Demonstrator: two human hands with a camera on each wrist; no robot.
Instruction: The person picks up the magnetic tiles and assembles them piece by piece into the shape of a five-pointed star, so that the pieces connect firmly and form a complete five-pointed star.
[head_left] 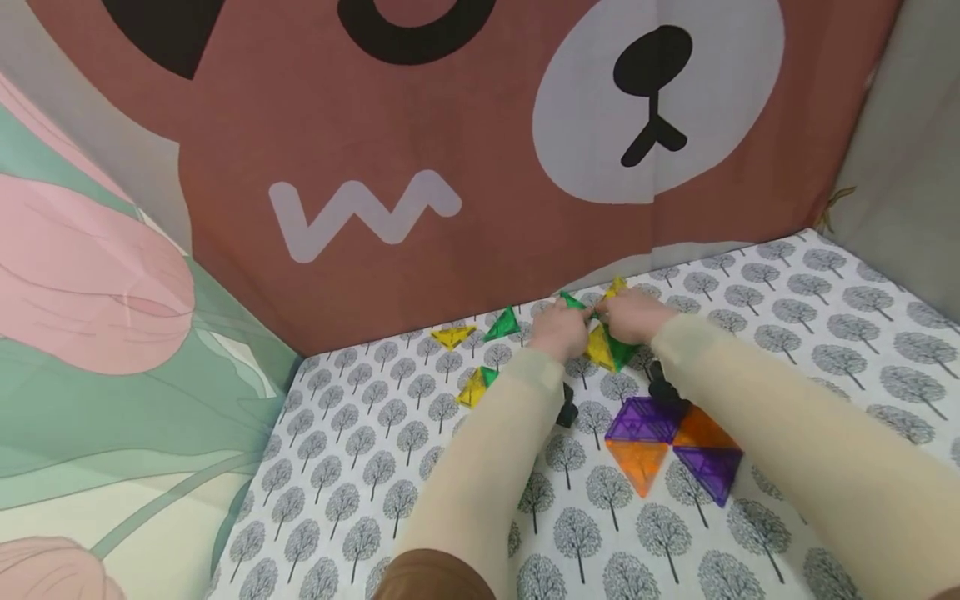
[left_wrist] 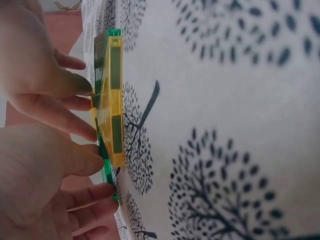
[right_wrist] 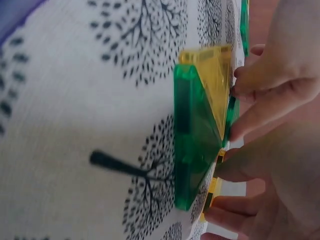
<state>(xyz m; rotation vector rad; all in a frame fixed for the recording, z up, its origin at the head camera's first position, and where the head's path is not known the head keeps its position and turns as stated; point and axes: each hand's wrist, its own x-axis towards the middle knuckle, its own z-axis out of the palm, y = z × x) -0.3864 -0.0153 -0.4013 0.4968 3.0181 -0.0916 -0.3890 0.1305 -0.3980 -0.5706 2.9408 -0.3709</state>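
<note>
Left hand (head_left: 561, 330) pinches a far green triangle (head_left: 572, 301), right hand (head_left: 634, 317) a far yellow triangle (head_left: 617, 287), fingertips close together; the yellow-green pair (head_left: 599, 348) lies just on their near side on the tree-print cloth (head_left: 600, 550), nearer the right hand, its long axis partly hidden.

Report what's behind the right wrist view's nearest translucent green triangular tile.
A translucent yellow triangular tile; beyond, left hand and right hand holding green and yellow tiles. What the near tile covers is hidden.
</note>
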